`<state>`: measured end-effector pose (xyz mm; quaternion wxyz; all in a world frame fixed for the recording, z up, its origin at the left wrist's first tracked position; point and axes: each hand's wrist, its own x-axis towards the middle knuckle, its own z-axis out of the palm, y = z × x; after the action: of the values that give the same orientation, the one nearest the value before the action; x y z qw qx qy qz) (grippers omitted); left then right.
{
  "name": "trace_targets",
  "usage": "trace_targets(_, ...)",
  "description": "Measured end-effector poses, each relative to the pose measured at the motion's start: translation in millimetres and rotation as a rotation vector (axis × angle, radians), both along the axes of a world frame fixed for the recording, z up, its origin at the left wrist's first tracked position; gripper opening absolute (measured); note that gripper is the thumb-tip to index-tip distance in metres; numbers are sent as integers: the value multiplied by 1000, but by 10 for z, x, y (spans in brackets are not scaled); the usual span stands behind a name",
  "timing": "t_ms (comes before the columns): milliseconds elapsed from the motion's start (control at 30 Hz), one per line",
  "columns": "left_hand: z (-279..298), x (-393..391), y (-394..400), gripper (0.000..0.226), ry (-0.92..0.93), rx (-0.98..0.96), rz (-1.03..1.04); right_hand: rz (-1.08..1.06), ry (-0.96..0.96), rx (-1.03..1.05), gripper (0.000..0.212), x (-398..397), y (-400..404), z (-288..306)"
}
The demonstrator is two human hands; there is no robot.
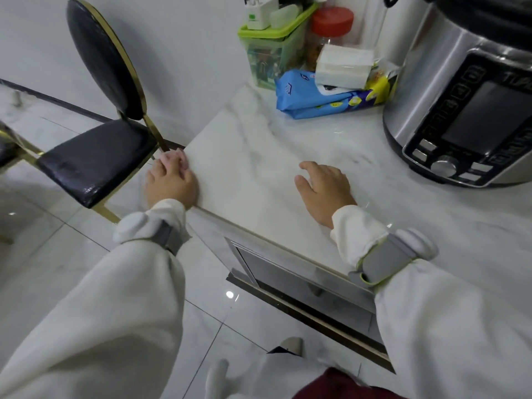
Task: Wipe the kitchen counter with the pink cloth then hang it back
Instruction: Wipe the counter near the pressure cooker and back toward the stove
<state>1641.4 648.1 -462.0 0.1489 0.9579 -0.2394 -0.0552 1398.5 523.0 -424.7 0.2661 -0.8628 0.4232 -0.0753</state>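
Observation:
The white marble kitchen counter (259, 156) fills the middle of the head view. At its left corner my left hand (169, 184) is closed around the pink cloth (176, 159), of which only a small bunched part shows past my fingers. The cloth sits right on the counter's left edge. My right hand (324, 190) lies flat on the counter near the front edge, fingers spread, holding nothing.
A steel pressure cooker (466, 110) stands at the right. At the back are a blue wipes pack (319, 96), white tissues (344, 66), a green box (273, 44) and a red-lidded jar (331, 27). A black chair (98, 133) stands left of the counter.

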Motion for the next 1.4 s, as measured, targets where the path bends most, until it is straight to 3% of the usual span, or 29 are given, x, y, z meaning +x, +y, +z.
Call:
trace_targets(100, -22, -565, -205, 56, -12, 84, -41, 6, 4, 6, 42, 44, 11, -19)
trace_targets(233, -34, -1630, -621, 64, -179, 31, -504, -33, -17, 0, 39, -4, -19, -42)
trace_targets(333, 7, -2248, -836, 77, -22, 96, -796, -222, -82, 33, 38, -200, -129, -34)
trace_targets(433, 142, -2316, -964, 82, 93, 171, -890, -393, -144, -9, 35, -356, -256, -16)
trace_targets(533, 366, -2220, -1042, 63, 454, 62, -880, -502, -355, 36, 32, -385, -272, 29)
trace_targets(600, 487, -2142, -988, 50, 896, -143, -734, -543, -407, 101, 34, -333, -198, 40)
trace_targets(667, 539, -2089, -1006, 49, 1260, -396, -537, -454, -192, 35, 43, -410, -117, -13)
trace_targets(700, 542, -2102, -1030, 54, 1290, -464, -451, -365, -46, -19, 47, -513, -53, -74)
trace_targets(800, 668, -2327, -1177, 52, 1135, -494, -230, -181, 163, -143, 55, -931, 114, -256)
trace_targets(933, 685, -2819, -1416, 33, 801, -503, -299, -162, 280, -201, 58, -1588, 75, -280)
trace_targets(1033, 641, -3431, -1487, 19, 814, -534, -333, -325, 313, -181, 60, -2422, -47, -305)
trace_targets(1167, 497, -4142, -1472, 24, 855, -472, -382, -595, 338, -173, 60, -3657, -134, -327)
trace_targets(1233, 460, -4355, -1446, 27, 857, -456, -393, -679, 354, -146, 62, -3915, -171, -324)
trace_targets(1300, 479, -4642, -1431, 28, 861, -467, -408, -700, 364, -121, 63, -3986, -126, -323)
trace_targets(1400, 560, -4883, -1406, 20, 806, -497, -453, -502, 348, -156, 66, -3766, 41, -309)
